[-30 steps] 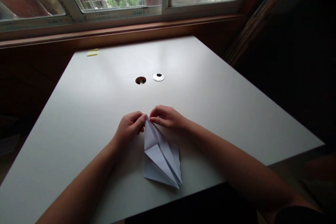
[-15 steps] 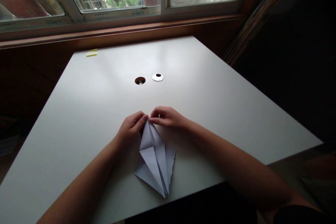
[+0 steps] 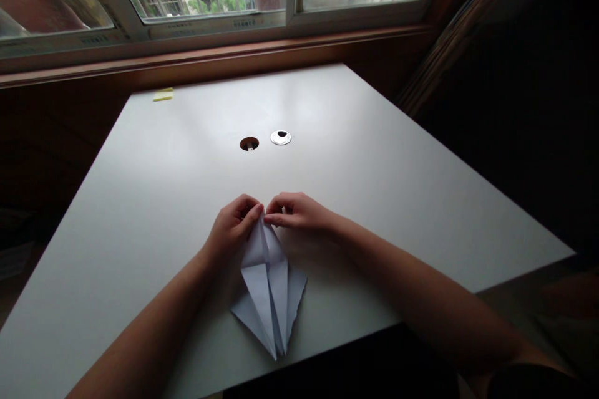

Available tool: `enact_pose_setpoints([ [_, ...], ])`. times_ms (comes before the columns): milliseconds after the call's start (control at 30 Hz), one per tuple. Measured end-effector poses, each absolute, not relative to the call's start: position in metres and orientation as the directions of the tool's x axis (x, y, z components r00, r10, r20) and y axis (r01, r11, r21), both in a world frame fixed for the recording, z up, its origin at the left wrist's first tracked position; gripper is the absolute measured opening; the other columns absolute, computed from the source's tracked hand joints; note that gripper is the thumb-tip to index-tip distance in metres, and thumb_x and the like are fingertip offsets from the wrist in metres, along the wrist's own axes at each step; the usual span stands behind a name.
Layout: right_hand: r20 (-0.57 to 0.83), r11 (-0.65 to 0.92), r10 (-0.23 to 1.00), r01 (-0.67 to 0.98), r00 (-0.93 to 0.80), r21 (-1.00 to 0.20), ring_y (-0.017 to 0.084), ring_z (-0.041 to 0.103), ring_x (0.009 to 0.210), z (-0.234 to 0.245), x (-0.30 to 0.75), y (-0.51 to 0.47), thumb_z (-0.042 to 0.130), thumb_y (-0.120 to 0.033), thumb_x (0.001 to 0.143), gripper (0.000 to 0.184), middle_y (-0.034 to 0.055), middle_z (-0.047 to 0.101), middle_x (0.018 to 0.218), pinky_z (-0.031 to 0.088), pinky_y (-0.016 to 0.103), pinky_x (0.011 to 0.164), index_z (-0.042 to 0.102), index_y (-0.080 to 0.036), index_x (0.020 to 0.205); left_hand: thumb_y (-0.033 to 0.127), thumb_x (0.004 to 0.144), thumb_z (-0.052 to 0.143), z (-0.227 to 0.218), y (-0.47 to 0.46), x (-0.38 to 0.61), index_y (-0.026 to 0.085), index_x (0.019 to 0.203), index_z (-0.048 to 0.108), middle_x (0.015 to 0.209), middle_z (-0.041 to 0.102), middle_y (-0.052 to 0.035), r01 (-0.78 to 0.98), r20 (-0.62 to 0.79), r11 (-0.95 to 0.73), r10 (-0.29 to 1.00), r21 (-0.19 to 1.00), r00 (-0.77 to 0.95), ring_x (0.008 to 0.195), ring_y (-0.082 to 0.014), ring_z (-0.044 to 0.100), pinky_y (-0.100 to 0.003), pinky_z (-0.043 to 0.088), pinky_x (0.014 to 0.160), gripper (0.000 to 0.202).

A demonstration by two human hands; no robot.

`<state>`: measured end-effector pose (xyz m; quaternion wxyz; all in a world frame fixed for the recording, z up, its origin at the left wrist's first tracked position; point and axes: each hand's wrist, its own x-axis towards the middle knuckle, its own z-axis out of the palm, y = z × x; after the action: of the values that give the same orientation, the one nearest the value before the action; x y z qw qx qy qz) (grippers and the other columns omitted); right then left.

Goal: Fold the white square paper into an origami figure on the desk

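Swinging leftward at its near end since the earlier frame, the white, kite-shaped folded paper [image 3: 277, 280] lies lengthwise near-to-far on the smooth white tabletop [image 3: 374, 168]. Its far tip is pinched by the bare left hand [image 3: 235, 221], thumb uppermost; the bare right hand [image 3: 298, 212], almost closed, meets the right edge, its grip unclear.

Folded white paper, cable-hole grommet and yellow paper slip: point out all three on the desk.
Folded white paper [image 3: 259, 283]: head view, on its left front flap.
Cable-hole grommet [image 3: 279, 140]: head view, on its pale face below the dark opening.
Yellow paper slip [image 3: 163, 95]: head view, near its middle.
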<state>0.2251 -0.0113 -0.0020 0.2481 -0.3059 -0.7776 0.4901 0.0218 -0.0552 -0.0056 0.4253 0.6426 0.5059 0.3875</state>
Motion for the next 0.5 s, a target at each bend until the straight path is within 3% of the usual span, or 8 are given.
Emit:
enact_pose_setpoints([
  [167, 0.044, 0.328, 0.688, 0.256, -0.724, -0.91, 0.013, 0.059, 0.074, 0.0045, 0.2244, -0.0153, 0.067, -0.033, 0.086, 0.018, 0.0015, 0.07, 0.078, 0.042, 0.024, 0.068, 0.071, -0.016, 0.085, 0.041, 0.092, 0.057, -0.0059, -0.0545, 0.0219, 0.017, 0.084, 0.06, 0.076, 0.059, -0.0001, 0.346, 0.111, -0.162, 0.98, 0.924, 0.163, 0.07, -0.0134, 0.052, -0.023, 0.041, 0.062, 0.025],
  [367, 0.031, 0.283, 0.698, 0.236, -0.715, -0.93, 0.012, 0.059, 0.072, 0.0031, 0.2244, -0.0153, 0.067, -0.031, 0.086, 0.016, 0.0011, 0.069, 0.077, 0.041, 0.023, 0.067, 0.07, -0.016, 0.085, 0.048, 0.09, 0.059, -0.0073, -0.0554, 0.0215, 0.019, 0.09, 0.059, 0.069, 0.054, 0.0033, 0.221, 0.011, -0.04, 0.991, 0.974, 0.132, 0.051, -0.0088, 0.044, -0.021, 0.034, 0.047, 0.029],
  [500, 0.024, 0.25, 0.716, 0.224, -0.697, -0.942, 0.012, 0.058, 0.071, 0.0008, 0.2258, -0.0139, 0.066, -0.035, 0.087, 0.02, 0.0011, 0.068, 0.075, 0.042, 0.023, 0.065, 0.068, -0.015, 0.085, 0.05, 0.089, 0.06, -0.0072, -0.0549, 0.0181, 0.018, 0.088, 0.059, 0.062, 0.05, 0.0045, 0.146, -0.043, 0.015, 0.981, 0.989, 0.188, 0.048, -0.0083, 0.043, -0.02, 0.034, 0.046, 0.032],
])
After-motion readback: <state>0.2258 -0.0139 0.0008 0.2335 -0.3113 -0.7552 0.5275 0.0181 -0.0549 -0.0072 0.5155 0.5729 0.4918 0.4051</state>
